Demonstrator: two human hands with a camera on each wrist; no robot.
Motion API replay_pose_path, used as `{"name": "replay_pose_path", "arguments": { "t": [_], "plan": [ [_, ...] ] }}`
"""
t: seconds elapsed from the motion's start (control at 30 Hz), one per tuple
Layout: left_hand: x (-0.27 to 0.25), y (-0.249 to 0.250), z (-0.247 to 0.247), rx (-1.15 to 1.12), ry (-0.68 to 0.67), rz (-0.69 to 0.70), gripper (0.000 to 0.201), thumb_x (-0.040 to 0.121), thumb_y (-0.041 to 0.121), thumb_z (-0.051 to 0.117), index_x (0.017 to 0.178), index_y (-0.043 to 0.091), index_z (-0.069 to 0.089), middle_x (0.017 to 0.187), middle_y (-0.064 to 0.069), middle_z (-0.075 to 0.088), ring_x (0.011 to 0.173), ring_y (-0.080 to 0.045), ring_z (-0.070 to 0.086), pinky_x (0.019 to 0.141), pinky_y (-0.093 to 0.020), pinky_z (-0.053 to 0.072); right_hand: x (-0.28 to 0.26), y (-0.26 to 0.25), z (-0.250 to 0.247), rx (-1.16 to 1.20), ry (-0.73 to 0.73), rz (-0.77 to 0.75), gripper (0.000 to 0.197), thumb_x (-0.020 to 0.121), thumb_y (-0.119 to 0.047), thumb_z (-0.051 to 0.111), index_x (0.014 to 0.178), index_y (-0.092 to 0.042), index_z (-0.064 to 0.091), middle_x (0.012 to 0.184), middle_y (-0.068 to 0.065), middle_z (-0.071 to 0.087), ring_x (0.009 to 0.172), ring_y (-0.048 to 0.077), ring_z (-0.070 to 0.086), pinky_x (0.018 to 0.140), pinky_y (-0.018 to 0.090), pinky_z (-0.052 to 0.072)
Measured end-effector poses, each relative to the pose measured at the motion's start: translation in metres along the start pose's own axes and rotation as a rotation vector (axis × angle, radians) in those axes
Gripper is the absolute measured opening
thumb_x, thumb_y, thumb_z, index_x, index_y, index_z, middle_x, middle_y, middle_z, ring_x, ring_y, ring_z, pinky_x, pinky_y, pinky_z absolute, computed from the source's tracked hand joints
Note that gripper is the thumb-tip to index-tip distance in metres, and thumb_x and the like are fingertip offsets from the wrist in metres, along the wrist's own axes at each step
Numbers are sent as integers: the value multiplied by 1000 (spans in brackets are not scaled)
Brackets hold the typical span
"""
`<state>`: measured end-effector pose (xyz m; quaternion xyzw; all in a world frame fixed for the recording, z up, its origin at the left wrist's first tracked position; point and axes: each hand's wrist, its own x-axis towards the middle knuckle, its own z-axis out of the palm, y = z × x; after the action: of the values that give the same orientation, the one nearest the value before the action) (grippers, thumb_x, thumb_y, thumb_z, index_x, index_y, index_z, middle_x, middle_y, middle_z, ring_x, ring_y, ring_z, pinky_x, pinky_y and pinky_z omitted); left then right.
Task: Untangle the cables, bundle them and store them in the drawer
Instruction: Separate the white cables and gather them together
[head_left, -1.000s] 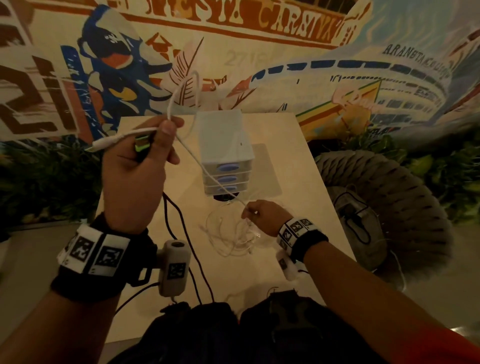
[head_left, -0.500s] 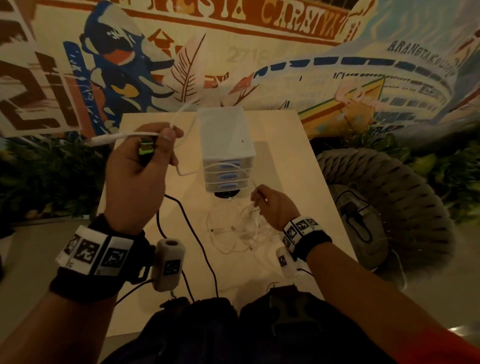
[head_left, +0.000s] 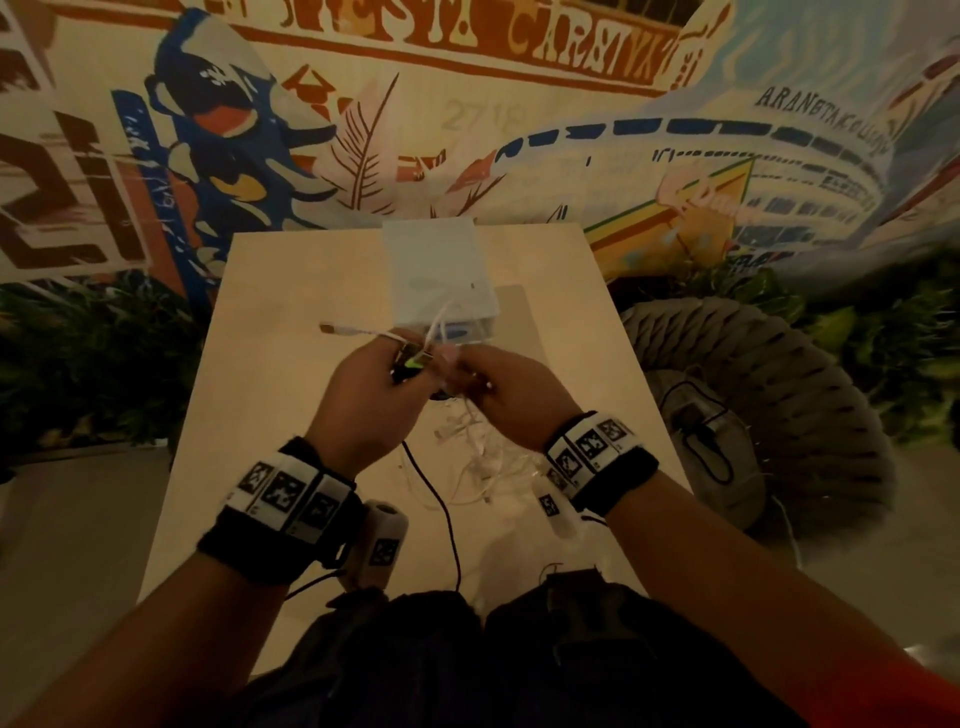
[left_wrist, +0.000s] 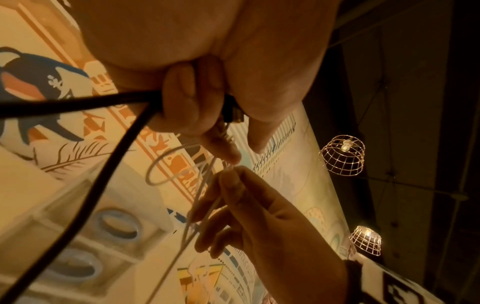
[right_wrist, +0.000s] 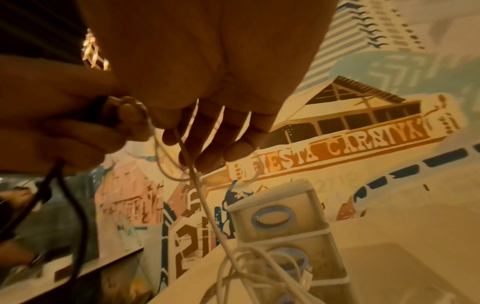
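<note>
Cables (head_left: 480, 457) tangled on pale table (head_left: 291, 291) | both hands' fingers pinching them | mural wall (head_left: 519, 104) behind

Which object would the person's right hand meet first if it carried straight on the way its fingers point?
Probably the left hand, close alongside; the right hand points towards it, pinching the white cable. Depth is unclear.

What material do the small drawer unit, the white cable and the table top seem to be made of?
Drawer unit: probably plastic, a smooth, pale, slightly translucent shell with blue oval handles.
White cable: likely a rubbery plastic sheath; thin, smooth, it bends in loose loops.
Table top: perhaps light wood or laminate, flat and matte; the dim light hides any grain.
</note>
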<state>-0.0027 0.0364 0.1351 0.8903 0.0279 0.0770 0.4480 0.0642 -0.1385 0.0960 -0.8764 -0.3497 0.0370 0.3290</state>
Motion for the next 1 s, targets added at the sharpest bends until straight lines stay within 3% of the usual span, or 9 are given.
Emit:
{"name": "replay_pose_path", "arguments": {
  "t": [0.1, 0.2, 0.3, 0.4, 0.47, 0.6, 0.7, 0.83, 1.0],
  "plan": [
    [4, -4, 8, 76, -45, -70, 30, 94, 56, 59, 79, 30, 60, 68, 12, 61, 63, -1, 56, 55, -23, 35, -5, -7, 8, -59, -66, 2, 33, 103, -36, 50, 126, -17, 64, 114, 8, 71, 98, 25, 64, 77, 28, 44],
    [7, -12, 10, 62, -120, -177, 40, 95, 54, 58, 67, 26, 56, 54, 8, 51, 52, -5, 49, 52, -26, 30, -10, -5, 17, -112, -62, -71, 26, 104, -33, 51, 114, -15, 67, 108, 7, 70, 92, 28, 64, 71, 33, 46],
    [9, -24, 12, 49, -134, -254, 46, 99, 45, 56, 74, 7, 59, 58, -6, 50, 57, -20, 45, 56, -34, 32, -13, 1, 28, -114, -103, -86, 21, 104, -35, 49, 104, -17, 60, 100, 5, 67, 84, 27, 61, 67, 39, 50],
    [7, -23, 9, -47, -11, -257, 38, 102, 34, 54, 75, 7, 50, 65, -12, 46, 61, -22, 42, 62, -36, 32, -13, 18, 44, -145, -229, -3, 22, 104, -38, 48, 95, -20, 55, 93, 1, 57, 82, 25, 57, 68, 34, 42],
    [7, -17, 1, -105, 114, -222, 40, 102, 35, 54, 84, 0, 51, 72, -19, 50, 64, -19, 43, 65, -37, 33, -16, 34, 55, -170, -360, 70, 29, 105, -39, 46, 101, -15, 62, 99, 6, 59, 91, 30, 61, 73, 35, 44],
    [6, -5, -21, -197, 299, -150, 43, 102, 41, 54, 86, 2, 51, 62, -1, 40, 60, -12, 37, 63, -36, 31, -28, 58, 65, -62, -451, 217, 33, 106, -34, 43, 108, -15, 71, 115, 9, 65, 106, 28, 61, 92, 35, 46],
    [6, -5, -35, -157, 273, -82, 43, 103, 40, 53, 79, 5, 47, 57, 2, 37, 55, -13, 37, 60, -37, 32, -31, 66, 62, -1, -399, 219, 31, 107, -30, 43, 107, -17, 71, 111, 7, 62, 103, 25, 59, 93, 35, 45],
    [5, -11, -40, -134, 298, -106, 44, 102, 43, 53, 81, 5, 51, 62, -3, 45, 60, -16, 43, 66, -38, 37, -32, 72, 53, 119, -155, 182, 19, 102, -17, 51, 106, -21, 69, 107, 0, 58, 92, 14, 56, 85, 26, 45],
    [2, -15, -48, -191, 303, -105, 47, 100, 54, 51, 73, 15, 48, 58, 3, 42, 57, -14, 42, 63, -37, 36, -46, 82, 24, 122, -17, 209, 30, 102, -39, 35, 91, -29, 61, 89, -8, 57, 78, 9, 54, 73, 27, 41]
  ]
}}
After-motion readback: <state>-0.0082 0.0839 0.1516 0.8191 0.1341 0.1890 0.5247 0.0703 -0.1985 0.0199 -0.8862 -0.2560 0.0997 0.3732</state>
